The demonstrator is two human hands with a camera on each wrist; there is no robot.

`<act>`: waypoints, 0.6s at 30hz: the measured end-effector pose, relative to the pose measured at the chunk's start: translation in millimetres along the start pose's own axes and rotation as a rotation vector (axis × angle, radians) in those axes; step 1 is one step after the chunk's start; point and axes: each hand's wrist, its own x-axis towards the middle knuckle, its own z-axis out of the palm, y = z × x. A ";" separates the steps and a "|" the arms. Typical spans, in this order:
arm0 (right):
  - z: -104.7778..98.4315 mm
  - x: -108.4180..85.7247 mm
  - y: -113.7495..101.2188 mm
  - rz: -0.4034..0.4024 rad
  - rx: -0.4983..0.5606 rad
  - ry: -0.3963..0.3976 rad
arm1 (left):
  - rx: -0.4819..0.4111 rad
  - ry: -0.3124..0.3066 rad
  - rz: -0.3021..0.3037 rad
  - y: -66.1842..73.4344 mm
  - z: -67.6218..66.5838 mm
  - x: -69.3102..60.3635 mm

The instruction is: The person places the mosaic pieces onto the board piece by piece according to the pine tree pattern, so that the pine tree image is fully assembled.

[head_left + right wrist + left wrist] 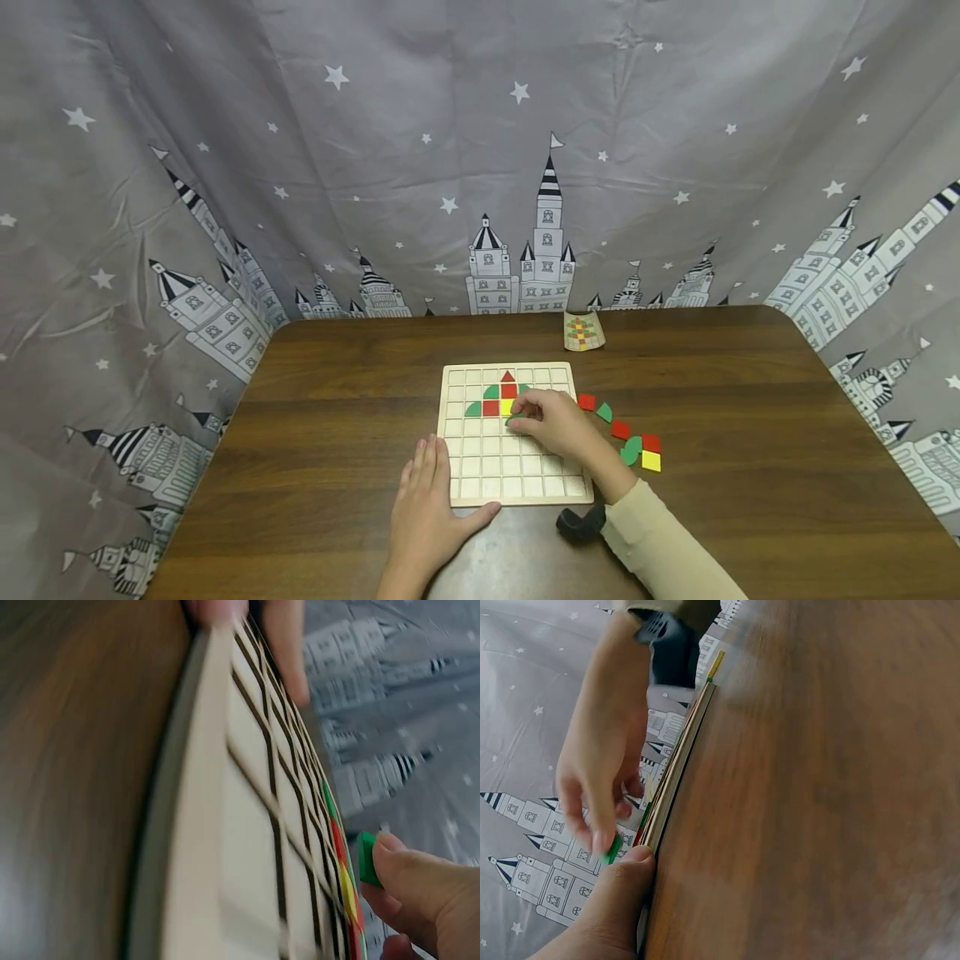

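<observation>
A pale wooden grid board (472, 467) lies on the table. My right hand (555, 423) is over its middle, pinching a green quarter-circle tile (367, 859) between thumb and fingers. Beneath and beside that hand, tiles sit in the upper squares: a red triangle (507, 377), red squares, a yellow square (506, 407) and green quarter-circles (473, 409). The hand partly covers this group on its right. My left hand (426, 508) rests at the board's lower left corner, fingers straight along the left edge, thumb stretched out by the near edge.
Right of the board lie several loose tiles, among them a red square (620, 430), a green tile (632, 451) and a yellow square (651, 462). A small pattern card (583, 332) stands behind the board. A grey printed curtain (375, 167) hangs beyond the brown table (330, 433).
</observation>
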 end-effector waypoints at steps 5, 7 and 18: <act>19.0 9.0 -14.0 -0.033 -0.065 -0.001 | -0.001 0.016 0.009 0.6 0.4 -0.7; 23.6 10.6 -16.1 -0.040 -0.087 0.002 | -0.004 0.019 0.011 0.8 0.3 -0.9; 31.4 12.0 -16.0 -0.109 -0.250 0.022 | 0.002 0.018 0.015 -0.3 0.1 -0.8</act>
